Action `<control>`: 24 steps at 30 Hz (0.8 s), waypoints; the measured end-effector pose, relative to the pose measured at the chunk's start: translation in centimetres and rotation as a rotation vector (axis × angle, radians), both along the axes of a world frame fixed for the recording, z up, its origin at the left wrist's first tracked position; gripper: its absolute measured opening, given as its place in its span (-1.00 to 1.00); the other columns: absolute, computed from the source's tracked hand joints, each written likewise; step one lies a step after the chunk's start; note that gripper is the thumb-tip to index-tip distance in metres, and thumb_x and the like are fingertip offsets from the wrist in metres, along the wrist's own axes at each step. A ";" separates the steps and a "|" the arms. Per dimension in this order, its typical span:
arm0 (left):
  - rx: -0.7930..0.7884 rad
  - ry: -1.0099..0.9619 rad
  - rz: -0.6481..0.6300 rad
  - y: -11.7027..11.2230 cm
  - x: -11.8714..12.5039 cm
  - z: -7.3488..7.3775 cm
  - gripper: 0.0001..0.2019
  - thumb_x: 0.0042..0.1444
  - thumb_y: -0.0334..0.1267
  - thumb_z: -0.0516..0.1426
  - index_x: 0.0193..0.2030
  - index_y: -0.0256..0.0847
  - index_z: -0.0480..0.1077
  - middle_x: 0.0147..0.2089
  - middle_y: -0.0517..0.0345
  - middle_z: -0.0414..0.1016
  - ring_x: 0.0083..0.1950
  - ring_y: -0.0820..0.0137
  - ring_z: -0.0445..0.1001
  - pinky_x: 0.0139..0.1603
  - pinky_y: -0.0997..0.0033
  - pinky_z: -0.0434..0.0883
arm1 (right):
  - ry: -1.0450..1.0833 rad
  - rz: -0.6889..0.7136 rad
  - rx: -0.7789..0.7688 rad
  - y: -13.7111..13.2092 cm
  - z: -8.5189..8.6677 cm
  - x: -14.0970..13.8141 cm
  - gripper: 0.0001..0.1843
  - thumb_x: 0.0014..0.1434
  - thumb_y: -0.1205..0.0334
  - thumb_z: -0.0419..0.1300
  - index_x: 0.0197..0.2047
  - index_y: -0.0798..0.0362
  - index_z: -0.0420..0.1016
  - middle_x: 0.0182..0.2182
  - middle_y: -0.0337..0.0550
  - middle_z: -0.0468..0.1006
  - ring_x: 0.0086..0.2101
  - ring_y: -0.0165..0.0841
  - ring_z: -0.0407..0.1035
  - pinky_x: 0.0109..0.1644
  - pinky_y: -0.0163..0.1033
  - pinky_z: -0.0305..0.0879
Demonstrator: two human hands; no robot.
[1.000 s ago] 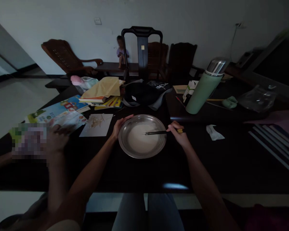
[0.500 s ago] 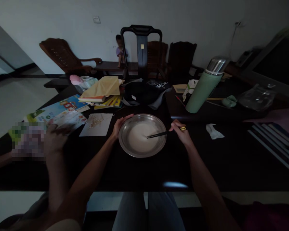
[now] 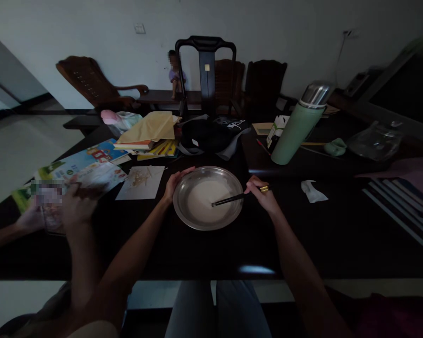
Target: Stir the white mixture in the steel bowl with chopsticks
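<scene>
A shallow steel bowl (image 3: 179, 213) stands on the dark table in front of me, with a pale, milky batter-like liquid (image 3: 206, 195) inside. My left hand (image 3: 174, 184) grips the bowl's left rim. In my right hand (image 3: 260, 191) is a pair of dark chopsticks (image 3: 229, 199), slanting over the right rim with their tips in the liquid. A gold-coloured band shows on a right finger. Left of the bowl, a white paper sheet (image 3: 127, 190) carries a small heap of thin pale sticks.
At the left a co-worker's hands (image 3: 79, 202) hold a phone over colourful booklets (image 3: 81, 162). Behind the bowl lie stacked books and envelopes (image 3: 151, 131) and a black bag (image 3: 207, 136). A green thermos (image 3: 296, 131), a crumpled tissue (image 3: 313, 191) and folders (image 3: 398, 209) are to the right.
The chopstick tips have shifted slightly left and down in the liquid, my right hand moving a little with them. My left hand keeps its hold on the rim.
</scene>
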State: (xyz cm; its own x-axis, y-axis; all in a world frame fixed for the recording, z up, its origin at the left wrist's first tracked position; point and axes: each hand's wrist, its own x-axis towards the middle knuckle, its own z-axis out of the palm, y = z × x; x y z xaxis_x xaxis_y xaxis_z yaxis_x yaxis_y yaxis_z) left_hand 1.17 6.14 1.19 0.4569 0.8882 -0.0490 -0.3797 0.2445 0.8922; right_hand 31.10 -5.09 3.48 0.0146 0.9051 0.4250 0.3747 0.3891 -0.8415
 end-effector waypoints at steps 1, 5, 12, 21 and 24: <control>0.000 0.001 0.001 0.0 0.0 0.0 -0.35 0.06 0.01 0.10 0.22 -0.38 0.36 0.16 -0.10 0.44 0.26 -0.06 0.27 0.25 0.09 0.20 | -0.028 0.038 -0.001 0.0 0.0 -0.4 -0.53 0.23 -0.14 0.10 -0.54 -0.02 0.51 -0.51 -0.21 0.37 -0.39 -0.34 0.29 -0.24 -0.19 0.24; 0.004 -0.006 -0.002 0.1 -0.1 -0.1 -0.33 0.07 0.02 0.09 0.24 -0.37 0.34 0.16 -0.10 0.44 0.24 -0.04 0.29 0.25 0.08 0.20 | -0.137 0.087 0.044 0.6 -0.4 -1.5 -0.64 0.17 -0.08 0.20 -0.52 -0.03 0.48 -0.53 -0.22 0.41 -0.37 -0.31 0.26 -0.23 -0.17 0.21; 0.001 -0.010 -0.004 0.0 0.0 0.1 -0.35 0.07 0.03 0.09 0.23 -0.37 0.36 0.17 -0.10 0.43 0.25 -0.07 0.28 0.26 0.06 0.19 | 0.003 -0.026 0.038 0.1 0.0 0.4 -0.50 0.25 -0.15 0.05 -0.55 -0.03 0.50 -0.52 -0.21 0.36 -0.36 -0.31 0.29 -0.18 -0.15 0.23; 0.019 0.018 0.072 -0.1 0.5 -0.1 -0.36 0.08 0.14 0.08 0.15 -0.30 0.43 0.16 -0.09 0.45 0.26 -0.10 0.26 0.21 -0.03 0.25 | -0.108 -0.009 0.055 0.6 -0.5 -0.9 -0.62 0.19 -0.08 0.17 -0.53 -0.03 0.46 -0.54 -0.22 0.40 -0.38 -0.31 0.26 -0.24 -0.16 0.19; 0.022 0.009 0.109 0.0 0.8 -0.4 -0.39 0.17 0.23 -0.03 0.08 -0.19 0.48 0.13 0.03 0.48 0.28 -0.04 0.26 0.17 0.03 0.28 | -0.005 -0.078 0.049 0.3 -0.3 0.2 -0.53 0.24 -0.12 0.08 -0.55 -0.03 0.49 -0.52 -0.22 0.36 -0.39 -0.32 0.28 -0.22 -0.16 0.22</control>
State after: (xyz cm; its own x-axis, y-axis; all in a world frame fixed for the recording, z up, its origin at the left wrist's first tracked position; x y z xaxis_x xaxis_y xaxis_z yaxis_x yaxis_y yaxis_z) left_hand 1.98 6.16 0.75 0.3567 0.9337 -0.0324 -0.3949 0.1821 0.9005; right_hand 31.26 -4.78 3.13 0.0822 0.8796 0.4686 0.4100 0.3987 -0.8203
